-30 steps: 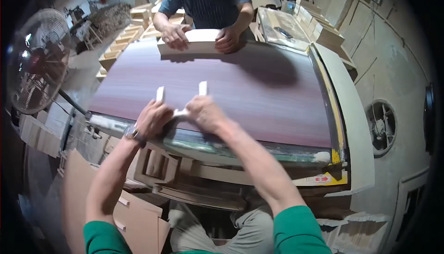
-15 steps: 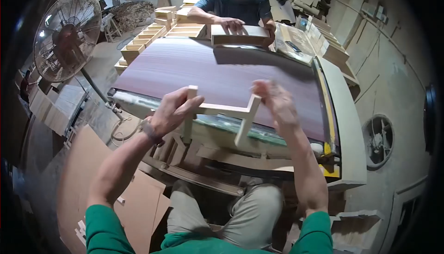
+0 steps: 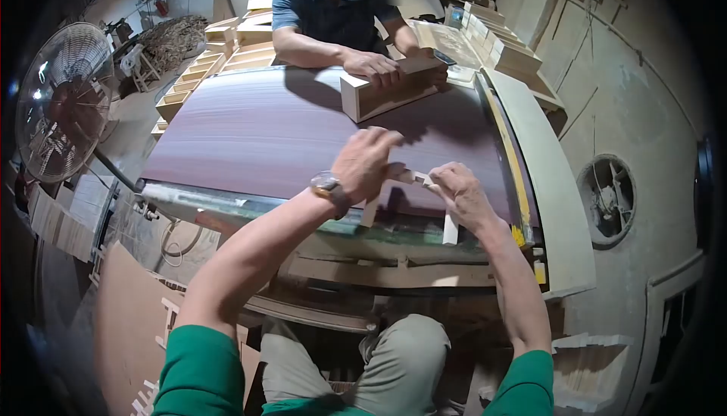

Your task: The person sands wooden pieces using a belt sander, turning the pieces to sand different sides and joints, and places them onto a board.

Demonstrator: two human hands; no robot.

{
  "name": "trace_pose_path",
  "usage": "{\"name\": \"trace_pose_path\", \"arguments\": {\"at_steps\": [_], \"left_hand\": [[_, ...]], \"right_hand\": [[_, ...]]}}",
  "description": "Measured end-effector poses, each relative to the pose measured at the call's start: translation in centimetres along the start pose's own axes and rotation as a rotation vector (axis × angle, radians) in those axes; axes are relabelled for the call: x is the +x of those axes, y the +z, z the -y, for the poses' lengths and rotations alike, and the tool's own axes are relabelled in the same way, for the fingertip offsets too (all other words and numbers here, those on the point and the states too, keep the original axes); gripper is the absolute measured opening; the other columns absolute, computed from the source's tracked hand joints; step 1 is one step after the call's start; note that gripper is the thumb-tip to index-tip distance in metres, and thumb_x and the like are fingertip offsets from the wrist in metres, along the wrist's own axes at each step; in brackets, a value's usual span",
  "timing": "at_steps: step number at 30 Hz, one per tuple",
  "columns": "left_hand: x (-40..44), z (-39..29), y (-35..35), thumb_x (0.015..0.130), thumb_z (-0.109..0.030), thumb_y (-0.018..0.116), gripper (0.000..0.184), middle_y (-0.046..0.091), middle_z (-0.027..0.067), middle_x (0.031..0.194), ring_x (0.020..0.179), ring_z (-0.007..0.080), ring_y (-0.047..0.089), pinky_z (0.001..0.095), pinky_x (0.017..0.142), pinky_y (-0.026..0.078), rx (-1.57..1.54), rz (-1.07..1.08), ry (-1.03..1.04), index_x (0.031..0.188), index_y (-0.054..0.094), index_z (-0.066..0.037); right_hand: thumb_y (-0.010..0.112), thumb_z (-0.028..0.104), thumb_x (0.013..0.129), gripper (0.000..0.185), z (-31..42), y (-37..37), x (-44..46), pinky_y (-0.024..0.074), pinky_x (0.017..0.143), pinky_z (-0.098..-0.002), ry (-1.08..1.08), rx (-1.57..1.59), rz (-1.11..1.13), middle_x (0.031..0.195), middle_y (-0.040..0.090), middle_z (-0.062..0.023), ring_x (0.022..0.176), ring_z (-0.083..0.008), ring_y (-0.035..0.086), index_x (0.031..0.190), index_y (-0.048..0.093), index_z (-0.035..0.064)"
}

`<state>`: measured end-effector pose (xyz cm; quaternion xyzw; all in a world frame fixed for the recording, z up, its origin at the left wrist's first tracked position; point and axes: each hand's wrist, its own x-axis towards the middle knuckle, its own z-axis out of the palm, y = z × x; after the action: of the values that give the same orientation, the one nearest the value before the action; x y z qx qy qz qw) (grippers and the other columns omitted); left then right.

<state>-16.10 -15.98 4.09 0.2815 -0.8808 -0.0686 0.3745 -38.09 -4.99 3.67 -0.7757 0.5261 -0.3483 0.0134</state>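
A small pale wooden frame (image 3: 450,228) with two legs hanging down is between my hands at the near edge of the wide purple sanding belt (image 3: 250,124). My left hand (image 3: 362,164), with a watch at the wrist, is closed over the frame's left end. My right hand (image 3: 460,192) is closed on its right end, fingers pinching near the corner. Both hands hide much of the frame's crossbar. I cannot tell whether it touches the belt.
Across the belt a person (image 3: 326,26) holds a wooden box (image 3: 394,86) tilted on it. A yellow-edged side board (image 3: 541,181) borders the right. At left stands a large fan (image 3: 67,101). Wooden drawers (image 3: 250,56) are stacked behind; a phone (image 3: 444,57) lies at the far right.
My hands and the frame have moved right and farther over the belt; my right hand has closed on the frame. The other person's box has turned and come nearer. My view has shifted.
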Motion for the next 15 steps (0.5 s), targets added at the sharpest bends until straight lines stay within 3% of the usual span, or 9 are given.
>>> {"name": "trace_pose_path", "arguments": {"at_steps": [1, 3, 4, 7, 9, 15], "left_hand": [[1.0, 0.3, 1.3, 0.089, -0.031, 0.066, 0.032, 0.064, 0.0091, 0.088, 0.097, 0.026, 0.059, 0.0371, 0.087, 0.047, 0.036, 0.011, 0.237, 0.106, 0.066, -0.004], [2.2, 1.8, 4.6, 0.088, -0.027, 0.065, 0.019, 0.063, 0.0063, 0.086, 0.089, 0.0249, 0.058, 0.0359, 0.086, 0.046, 0.047, 0.274, 0.346, 0.092, 0.069, -0.009], [2.7, 2.3, 5.8, 0.089, -0.026, 0.064, 0.018, 0.062, 0.0054, 0.083, 0.086, 0.0224, 0.057, 0.0341, 0.084, 0.045, 0.04, 0.291, 0.333, 0.082, 0.07, -0.01], [3.3, 3.4, 7.4, 0.089, -0.026, 0.065, 0.018, 0.062, 0.0055, 0.083, 0.086, 0.0222, 0.057, 0.0346, 0.085, 0.045, 0.007, 0.228, 0.31, 0.084, 0.07, -0.01], [3.7, 4.8, 7.4, 0.086, -0.025, 0.068, 0.017, 0.062, 0.0057, 0.083, 0.087, 0.0228, 0.057, 0.0338, 0.084, 0.046, 0.087, 0.204, 0.399, 0.084, 0.07, -0.009], [2.8, 14.0, 3.7, 0.085, -0.018, 0.069, 0.009, 0.062, 0.0058, 0.083, 0.086, 0.0257, 0.056, 0.0354, 0.083, 0.046, 0.0, 0.118, 0.239, 0.086, 0.069, -0.009]], "right_hand": [[0.069, 0.007, 0.084, 0.017, -1.4, 0.0, 0.1, 0.0477, 0.086, -0.0408, 0.023, 0.001, 0.024, 0.095, 0.063, -0.0113, 0.095, -0.0311, 0.06, 0.1, 0.064, 0.0035], [0.069, 0.008, 0.085, 0.015, -3.7, 0.1, 0.4, 0.0477, 0.086, -0.0403, 0.088, 0.02, 0.079, 0.095, 0.063, -0.0119, 0.097, -0.03, 0.059, 0.099, 0.065, 0.0035], [0.069, 0.008, 0.085, 0.015, -4.7, 0.3, 0.4, 0.0476, 0.086, -0.04, 0.118, 0.035, 0.09, 0.095, 0.063, -0.0118, 0.096, -0.0295, 0.059, 0.098, 0.065, 0.0032], [0.069, 0.011, 0.085, 0.014, -6.3, 1.3, 1.0, 0.0473, 0.085, -0.0391, 0.196, 0.059, 0.103, 0.094, 0.063, -0.0112, 0.095, -0.0284, 0.058, 0.096, 0.066, 0.0025], [0.069, 0.015, 0.087, 0.016, -7.1, 2.2, 2.2, 0.0471, 0.085, -0.0389, 0.221, -0.007, 0.09, 0.091, 0.063, -0.0108, 0.093, -0.0281, 0.059, 0.097, 0.066, 0.0026], [0.067, 0.019, 0.088, 0.019, -6.9, 9.1, 10.0, 0.0491, 0.085, -0.0391, 0.055, 0.003, 0.054, 0.095, 0.066, -0.0114, 0.094, -0.0293, 0.061, 0.099, 0.069, 0.0036]]}}
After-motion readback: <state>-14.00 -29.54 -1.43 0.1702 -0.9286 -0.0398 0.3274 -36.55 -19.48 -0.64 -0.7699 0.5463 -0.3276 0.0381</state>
